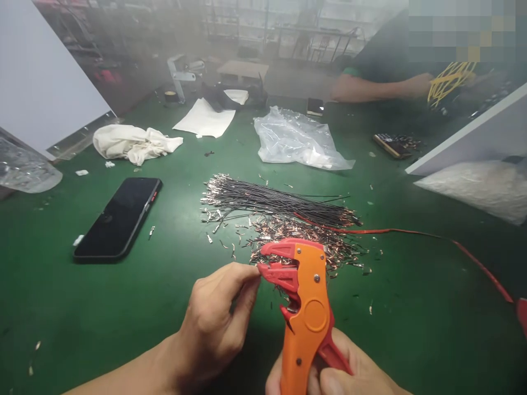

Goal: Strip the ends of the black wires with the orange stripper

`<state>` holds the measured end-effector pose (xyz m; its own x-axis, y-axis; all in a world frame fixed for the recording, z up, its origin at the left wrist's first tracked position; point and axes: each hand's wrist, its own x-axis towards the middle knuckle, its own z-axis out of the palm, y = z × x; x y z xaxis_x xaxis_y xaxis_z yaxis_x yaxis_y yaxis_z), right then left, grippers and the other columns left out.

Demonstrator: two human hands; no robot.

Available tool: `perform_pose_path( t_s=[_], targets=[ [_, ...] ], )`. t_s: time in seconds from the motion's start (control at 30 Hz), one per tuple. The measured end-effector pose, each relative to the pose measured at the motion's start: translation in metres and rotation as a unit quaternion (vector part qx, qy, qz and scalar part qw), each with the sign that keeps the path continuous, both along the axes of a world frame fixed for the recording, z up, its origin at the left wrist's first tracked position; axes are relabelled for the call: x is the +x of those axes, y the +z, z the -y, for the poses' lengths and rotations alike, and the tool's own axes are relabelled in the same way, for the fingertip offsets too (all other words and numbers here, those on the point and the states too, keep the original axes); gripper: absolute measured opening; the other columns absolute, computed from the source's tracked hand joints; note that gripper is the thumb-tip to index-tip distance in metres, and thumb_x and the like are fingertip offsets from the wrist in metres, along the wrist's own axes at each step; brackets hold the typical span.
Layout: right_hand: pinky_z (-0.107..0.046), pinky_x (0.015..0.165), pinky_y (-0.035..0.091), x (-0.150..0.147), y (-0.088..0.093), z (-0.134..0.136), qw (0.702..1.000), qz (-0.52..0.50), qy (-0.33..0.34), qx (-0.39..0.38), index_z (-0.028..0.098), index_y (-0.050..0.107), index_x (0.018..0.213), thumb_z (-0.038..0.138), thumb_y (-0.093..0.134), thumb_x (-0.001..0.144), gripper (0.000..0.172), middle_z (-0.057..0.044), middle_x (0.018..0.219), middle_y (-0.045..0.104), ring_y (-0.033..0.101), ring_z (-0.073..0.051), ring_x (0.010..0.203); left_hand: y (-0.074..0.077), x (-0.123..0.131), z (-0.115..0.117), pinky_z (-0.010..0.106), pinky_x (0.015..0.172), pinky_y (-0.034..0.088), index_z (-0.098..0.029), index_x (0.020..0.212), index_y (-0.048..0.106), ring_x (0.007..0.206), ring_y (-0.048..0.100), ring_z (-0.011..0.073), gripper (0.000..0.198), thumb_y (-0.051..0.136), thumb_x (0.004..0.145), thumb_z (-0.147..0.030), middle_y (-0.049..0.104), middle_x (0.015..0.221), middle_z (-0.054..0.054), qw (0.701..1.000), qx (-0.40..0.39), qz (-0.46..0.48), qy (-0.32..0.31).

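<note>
My right hand (341, 370) is wrapped round the handles of an orange and red wire stripper (307, 285), held upright with its jaws facing left. The jaws stand apart. My left hand (218, 312) is closed in a pinch, its fingertips right at the tip of the lower red jaw; whatever is between them is too small to make out. Behind the tool lies a bundle of thin black wires (272, 197) with metal terminals on their left ends. A heap of short wire offcuts (284, 230) with copper ends spreads between bundle and stripper, partly hidden by the tool.
A phone (119, 219) lies on the left, a white cloth (132, 141) behind it. Further back are white paper (208, 118) and a clear plastic bag (296, 137). A red strip (387, 230) runs right. Across the table, a person's hand (418, 86) holds yellow wires (448, 82).
</note>
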<state>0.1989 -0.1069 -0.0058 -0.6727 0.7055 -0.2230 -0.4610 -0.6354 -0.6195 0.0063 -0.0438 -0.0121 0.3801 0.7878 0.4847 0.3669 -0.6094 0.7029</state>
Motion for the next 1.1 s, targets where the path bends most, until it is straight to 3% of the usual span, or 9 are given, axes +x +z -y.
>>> perform_pose_path(
  t_s=[0.07,0.13,0.2,0.27,0.37,0.5,0.7,0.9,1.1],
  targets=[
    [-0.016,0.049,0.030,-0.001,-0.007,0.003,0.999,-0.016,-0.027,0.025,0.007,0.074,0.093,0.049,0.071,0.083,0.043,0.004,0.061,0.043,0.035,-0.005,0.051,-0.001,0.000,0.001,0.020,0.058,0.052,-0.016,0.102,0.063,0.061,0.063,0.0111,0.017,0.053,0.093,-0.006,0.067,0.073,0.001,1.000,0.005,0.008,-0.012],
    [-0.018,0.044,0.027,0.000,-0.013,0.008,0.998,-0.039,-0.040,0.039,0.010,0.066,0.083,0.050,0.070,0.081,0.040,0.003,0.060,0.044,0.033,-0.005,0.047,-0.004,0.000,0.002,0.021,0.062,0.054,-0.017,0.104,0.063,0.065,0.066,0.0127,0.019,0.052,0.094,-0.005,0.068,0.075,0.002,1.000,0.007,0.015,-0.026],
    [-0.020,0.047,0.032,0.004,-0.014,0.013,0.999,-0.008,-0.042,0.029,0.014,0.061,0.075,0.053,0.075,0.076,0.042,0.000,0.065,0.052,0.040,-0.006,0.048,-0.007,0.001,0.003,0.022,0.066,0.056,-0.016,0.106,0.063,0.069,0.069,0.0139,0.019,0.052,0.094,-0.005,0.070,0.078,0.003,0.999,0.003,0.016,-0.033],
    [-0.023,0.056,0.037,0.009,-0.008,0.016,0.995,0.087,-0.047,-0.014,0.015,0.063,0.080,0.060,0.082,0.068,0.050,-0.005,0.078,0.060,0.049,-0.010,0.060,-0.009,0.001,0.002,0.022,0.066,0.056,-0.015,0.106,0.063,0.069,0.069,0.0134,0.017,0.053,0.094,-0.006,0.070,0.079,0.004,0.999,0.000,0.016,-0.030],
    [-0.026,0.057,0.039,0.013,-0.001,0.014,0.992,0.120,-0.044,-0.020,0.014,0.068,0.085,0.063,0.080,0.067,0.053,-0.005,0.077,0.060,0.052,-0.012,0.062,-0.009,0.003,0.002,0.020,0.062,0.054,-0.015,0.103,0.063,0.065,0.067,0.0117,0.016,0.055,0.093,-0.005,0.070,0.077,0.003,0.999,0.012,0.032,-0.018],
    [-0.023,0.047,0.040,0.006,-0.004,0.006,0.998,0.033,-0.043,0.042,0.014,0.071,0.089,0.055,0.077,0.072,0.045,-0.003,0.067,0.058,0.050,-0.011,0.053,-0.007,0.005,0.004,0.018,0.058,0.052,-0.015,0.102,0.063,0.062,0.064,0.0097,0.016,0.056,0.092,-0.004,0.069,0.077,0.002,0.999,0.012,0.048,-0.017],
    [-0.032,0.076,0.051,0.001,-0.007,0.010,0.997,0.065,-0.049,0.009,0.014,0.067,0.093,0.039,0.082,0.078,0.032,-0.005,0.079,0.068,0.066,-0.015,0.076,-0.003,0.004,0.007,0.018,0.061,0.051,-0.017,0.099,0.063,0.065,0.065,0.0101,0.017,0.053,0.093,-0.004,0.067,0.075,0.000,0.998,-0.035,0.048,-0.014],
    [-0.020,0.064,0.044,-0.002,-0.019,0.013,0.997,-0.041,-0.053,-0.023,0.015,0.060,0.112,0.034,0.086,0.076,0.048,-0.003,0.079,0.068,0.060,-0.007,0.064,-0.007,0.006,0.014,0.019,0.054,0.048,-0.017,0.102,0.061,0.054,0.057,0.0090,0.022,0.048,0.093,-0.003,0.064,0.069,-0.001,0.995,-0.062,0.046,-0.061],
    [-0.017,0.065,0.045,-0.007,-0.016,0.009,0.995,-0.080,-0.038,-0.045,0.014,0.065,0.102,0.025,0.084,0.077,0.034,-0.002,0.078,0.070,0.063,-0.005,0.064,-0.011,0.006,0.012,0.022,0.059,0.053,-0.017,0.106,0.059,0.062,0.065,0.0137,0.023,0.047,0.092,-0.004,0.067,0.074,0.003,0.995,-0.020,0.038,-0.092]
  ],
)
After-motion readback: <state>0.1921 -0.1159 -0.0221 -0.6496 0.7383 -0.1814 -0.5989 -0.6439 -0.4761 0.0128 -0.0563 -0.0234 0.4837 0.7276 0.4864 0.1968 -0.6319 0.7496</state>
